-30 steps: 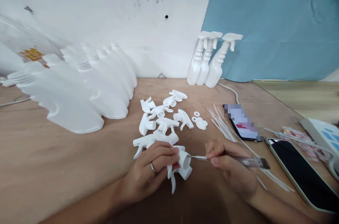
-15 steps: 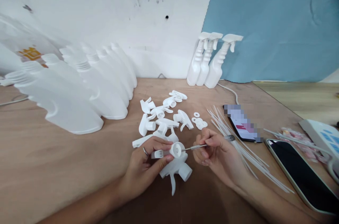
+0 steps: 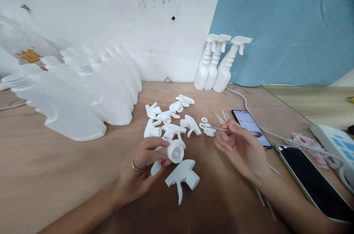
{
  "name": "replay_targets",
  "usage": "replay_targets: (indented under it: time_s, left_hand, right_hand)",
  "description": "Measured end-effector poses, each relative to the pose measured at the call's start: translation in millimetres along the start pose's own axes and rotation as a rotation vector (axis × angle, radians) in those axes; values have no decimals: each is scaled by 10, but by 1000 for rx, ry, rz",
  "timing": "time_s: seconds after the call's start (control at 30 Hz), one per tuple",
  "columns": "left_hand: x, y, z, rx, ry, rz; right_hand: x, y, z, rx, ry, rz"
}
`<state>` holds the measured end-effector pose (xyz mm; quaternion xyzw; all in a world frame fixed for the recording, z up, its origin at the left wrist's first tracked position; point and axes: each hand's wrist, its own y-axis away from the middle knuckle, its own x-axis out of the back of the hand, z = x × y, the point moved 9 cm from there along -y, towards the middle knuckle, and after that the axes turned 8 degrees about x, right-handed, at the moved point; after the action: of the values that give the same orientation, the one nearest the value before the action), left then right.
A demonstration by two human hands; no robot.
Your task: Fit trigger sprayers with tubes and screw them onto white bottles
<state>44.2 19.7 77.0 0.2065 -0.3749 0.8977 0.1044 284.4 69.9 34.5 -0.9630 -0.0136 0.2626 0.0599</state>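
A white spray head [image 3: 176, 152] is held in my left hand [image 3: 148, 160], its round collar opening turned up toward the camera. Between thumb and fingers of my right hand [image 3: 240, 147] is a thin metal tool [image 3: 217, 128], its tip over the small pile of white ring washers [image 3: 209, 131]. One more spray head [image 3: 182, 175] lies on the table just below the held one. Several others [image 3: 173, 129] lie loosely grouped behind my left hand. Thin white tubes [image 3: 222, 117] lie partly hidden beneath my right hand and forearm.
Several white bottles without tops [image 3: 74, 105] stand at the left. Three bottles with spray heads [image 3: 221, 66] stand by the wall. On the right are a lit phone [image 3: 253, 127], a dark phone [image 3: 312, 182], a cable, pink packets [image 3: 312, 149] and a white device [image 3: 334, 141].
My right hand has moved the tool's tip from the held spray head's collar, right and away, to the washers. My left hand has shifted slightly left, with the collar turned more toward the camera.
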Motion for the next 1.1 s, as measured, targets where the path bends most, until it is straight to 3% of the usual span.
replay_targets:
  time_s: [0.1, 0.2, 0.27, 0.4, 0.53, 0.7, 0.8, 0.93, 1.1]
  left_hand:
    - [119, -45, -71, -45, -172, 49]
    - [200, -105, -205, -37, -307, 114]
    - [231, -138, -324, 10, -329, 141]
    - [222, -156, -520, 126, -313, 131]
    - [74, -142, -644, 246, -283, -43]
    - [-67, -124, -636, 235, -220, -216]
    - [-65, -130, -627, 221, -191, -224]
    - [7, -154, -614, 228, -152, -150]
    - [113, -154, -715, 328, -108, -41]
  right_hand:
    - [400, -158, -272, 239, 299, 168]
    - [626, -253, -284, 253, 640, 207]
    - [690, -285, -243, 235, 736, 199]
    - [678, -281, -249, 276, 714, 202]
    - [602, -250, -268, 294, 745, 187]
    - [559, -236, -204, 249, 740, 150]
    - [557, -310, -242, 253, 622, 134]
    - [575, -645, -366, 169, 435, 136]
    - [392, -1443, -657, 148, 336, 45]
